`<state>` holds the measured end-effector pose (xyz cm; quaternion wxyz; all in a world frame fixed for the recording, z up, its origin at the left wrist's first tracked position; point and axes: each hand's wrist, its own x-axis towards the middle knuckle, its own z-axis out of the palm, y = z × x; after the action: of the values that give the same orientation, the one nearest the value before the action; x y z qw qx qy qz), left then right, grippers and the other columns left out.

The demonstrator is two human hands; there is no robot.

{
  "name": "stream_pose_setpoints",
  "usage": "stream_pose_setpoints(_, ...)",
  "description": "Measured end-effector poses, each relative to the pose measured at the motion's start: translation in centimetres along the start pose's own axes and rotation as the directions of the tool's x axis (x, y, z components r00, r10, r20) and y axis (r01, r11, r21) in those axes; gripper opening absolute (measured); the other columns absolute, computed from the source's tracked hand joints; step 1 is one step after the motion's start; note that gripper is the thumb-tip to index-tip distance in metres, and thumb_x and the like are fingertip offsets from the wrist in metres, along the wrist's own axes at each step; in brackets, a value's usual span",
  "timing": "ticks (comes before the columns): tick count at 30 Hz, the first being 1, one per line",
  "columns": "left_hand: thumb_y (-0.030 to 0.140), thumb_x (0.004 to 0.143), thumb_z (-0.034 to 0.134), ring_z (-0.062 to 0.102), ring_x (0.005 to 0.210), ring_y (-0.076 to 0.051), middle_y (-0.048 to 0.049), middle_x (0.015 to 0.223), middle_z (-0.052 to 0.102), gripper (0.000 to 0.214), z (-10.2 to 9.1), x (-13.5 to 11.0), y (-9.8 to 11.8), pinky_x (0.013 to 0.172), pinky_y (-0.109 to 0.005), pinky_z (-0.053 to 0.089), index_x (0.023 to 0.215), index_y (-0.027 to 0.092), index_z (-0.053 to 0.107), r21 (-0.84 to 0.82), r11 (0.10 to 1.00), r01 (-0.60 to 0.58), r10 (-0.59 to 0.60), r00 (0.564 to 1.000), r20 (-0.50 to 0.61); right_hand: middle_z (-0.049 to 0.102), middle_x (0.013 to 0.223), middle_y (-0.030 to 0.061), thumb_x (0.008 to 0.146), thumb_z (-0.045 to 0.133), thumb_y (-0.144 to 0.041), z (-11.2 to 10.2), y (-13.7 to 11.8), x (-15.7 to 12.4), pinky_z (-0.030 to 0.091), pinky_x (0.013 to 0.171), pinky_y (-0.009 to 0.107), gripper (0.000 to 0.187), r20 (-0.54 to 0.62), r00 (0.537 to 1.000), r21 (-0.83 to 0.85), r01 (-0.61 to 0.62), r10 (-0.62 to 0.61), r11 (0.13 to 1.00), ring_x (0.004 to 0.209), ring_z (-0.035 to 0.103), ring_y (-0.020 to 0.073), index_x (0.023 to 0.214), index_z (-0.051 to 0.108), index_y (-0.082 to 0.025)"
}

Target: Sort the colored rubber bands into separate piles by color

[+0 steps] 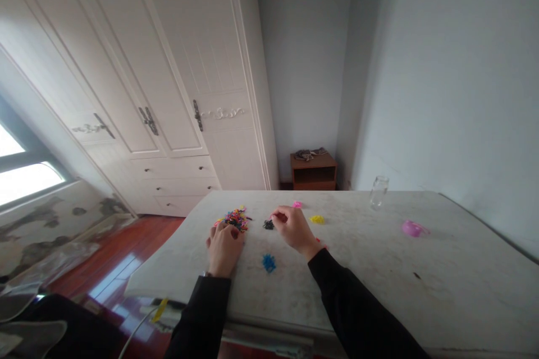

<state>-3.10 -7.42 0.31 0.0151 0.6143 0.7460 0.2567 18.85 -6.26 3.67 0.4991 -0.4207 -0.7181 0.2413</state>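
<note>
My left hand (224, 247) rests at the near edge of a mixed heap of small coloured pieces (236, 217), perhaps little hair elastics. Its fingers curl inward over the heap; whatever they hold is hidden. My right hand (293, 229) is pinched right beside a small black pile (268, 225), and I cannot make out what is between the fingertips. Nearer to me lies a blue pile (268, 262). Beyond the right hand are a pink pile (297, 204) and a yellow pile (317, 219). A red pile (320, 242) is partly hidden behind my right wrist.
On the right of the white table (370, 291) are a clear glass jar (379, 193), a pink rounded object (413, 229) and a small dark bit (416, 275). A wardrobe (177, 56) and a brown nightstand (314, 171) stand behind. A cable (137, 330) hangs at the front left.
</note>
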Motion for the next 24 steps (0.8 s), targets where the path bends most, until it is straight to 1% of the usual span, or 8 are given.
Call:
stream_pose_setpoints(7, 0.032, 0.097, 0.044, 0.051, 0.123, -0.036, -0.0133, 0.119, 0.065, 0.031, 0.4, -0.1, -0.7, 0.097, -0.049, 0.041, 0.089, 0.023, 0.072, 0.024, 0.999, -0.021, 0.022, 0.999, -0.045, 0.074, 0.074, 0.0032, 0.085, 0.061, -0.014, 0.0, 0.1, -0.1, 0.045, 0.068, 0.025, 0.017, 0.008, 1.000, -0.011, -0.001, 0.001, 1.000, 0.070, 0.065, 0.0161, 0.076, 0.075, -0.018)
stream_pose_setpoints(11, 0.032, 0.099, 0.041, 0.051, 0.121, -0.036, -0.0137, 0.121, 0.065, 0.033, 0.1, -0.3, -0.8, 0.097, -0.050, 0.040, 0.093, 0.022, 0.072, 0.020, 1.000, -0.010, 0.012, 0.997, -0.080, 0.074, 0.074, 0.0034, 0.085, 0.060, -0.014, -0.1, -0.1, -0.1, 0.044, 0.068, 0.025, 0.017, 0.020, 1.000, -0.020, 0.007, -0.007, 1.000, 0.070, 0.065, 0.0160, 0.076, 0.075, -0.017)
stream_pose_setpoints(14, 0.033, 0.100, 0.041, 0.052, 0.120, -0.036, -0.0154, 0.116, 0.067, 0.031, 0.0, -0.3, -0.8, 0.099, -0.051, 0.040, 0.095, 0.021, 0.070, -0.046, 0.999, -0.012, 0.005, 0.988, -0.155, 0.073, 0.073, 0.0034, 0.086, 0.060, -0.015, -0.1, -0.3, -0.1, 0.043, 0.067, 0.025, 0.018, 0.026, 0.999, -0.045, 0.033, -0.031, 0.998, 0.069, 0.064, 0.0158, 0.076, 0.074, -0.017)
stream_pose_setpoints(16, 0.031, 0.100, 0.040, 0.058, 0.111, -0.032, -0.0146, 0.104, 0.070, 0.029, 0.1, -0.1, -0.8, 0.096, -0.047, 0.044, 0.093, 0.020, 0.066, -0.168, 0.985, -0.028, -0.004, 0.982, -0.188, 0.073, 0.073, 0.0033, 0.086, 0.060, -0.015, -0.2, -0.4, -0.1, 0.043, 0.067, 0.025, 0.018, 0.032, 0.999, -0.062, 0.042, -0.040, 0.997, 0.070, 0.064, 0.0158, 0.077, 0.075, -0.017)
stream_pose_setpoints(18, 0.032, 0.099, 0.043, 0.063, 0.096, -0.026, -0.0104, 0.094, 0.071, 0.024, 0.2, 0.1, -0.7, 0.088, -0.039, 0.048, 0.092, 0.020, 0.063, -0.331, 0.939, -0.090, 0.020, 0.978, -0.208, 0.074, 0.073, 0.0038, 0.087, 0.060, -0.016, -0.3, -0.4, 0.0, 0.043, 0.068, 0.026, 0.018, 0.033, 0.999, -0.067, 0.031, -0.028, 0.997, 0.071, 0.065, 0.0163, 0.078, 0.075, -0.017)
stream_pose_setpoints(21, 0.036, 0.096, 0.053, 0.064, 0.077, -0.018, -0.0032, 0.083, 0.069, 0.018, 0.0, 0.8, 0.3, 0.076, -0.030, 0.049, 0.093, 0.021, 0.061, -0.542, 0.810, -0.225, 0.112, 0.966, -0.232, 0.075, 0.076, 0.0051, 0.087, 0.059, -0.018, -0.6, -0.5, 0.1, 0.045, 0.068, 0.026, 0.018, -0.006, 1.000, -0.060, -0.002, 0.002, 0.998, 0.071, 0.066, 0.0173, 0.078, 0.075, -0.017)
stream_pose_setpoints(22, 0.037, 0.095, 0.055, 0.063, 0.072, -0.016, -0.0016, 0.078, 0.068, 0.018, -0.1, 1.2, 0.9, 0.072, -0.028, 0.049, 0.091, 0.020, 0.061, -0.609, 0.752, -0.252, 0.144, 0.964, -0.222, 0.076, 0.075, 0.0052, 0.087, 0.059, -0.019, -0.7, -0.4, 0.2, 0.045, 0.068, 0.026, 0.018, -0.034, 0.999, -0.050, -0.016, 0.014, 0.999, 0.071, 0.066, 0.0175, 0.078, 0.075, -0.017)
stream_pose_setpoints(24, 0.038, 0.092, 0.060, 0.062, 0.063, -0.014, 0.0004, 0.073, 0.066, 0.018, -0.5, 2.4, 2.6, 0.063, -0.025, 0.049, 0.089, 0.020, 0.060, -0.742, 0.621, -0.253, 0.232, 0.963, -0.134, 0.075, 0.074, 0.0051, 0.087, 0.060, -0.023, -1.0, -0.4, 0.4, 0.047, 0.068, 0.027, 0.019, -0.103, 0.993, -0.009, -0.050, 0.048, 0.999, 0.069, 0.066, 0.0179, 0.079, 0.076, -0.017)
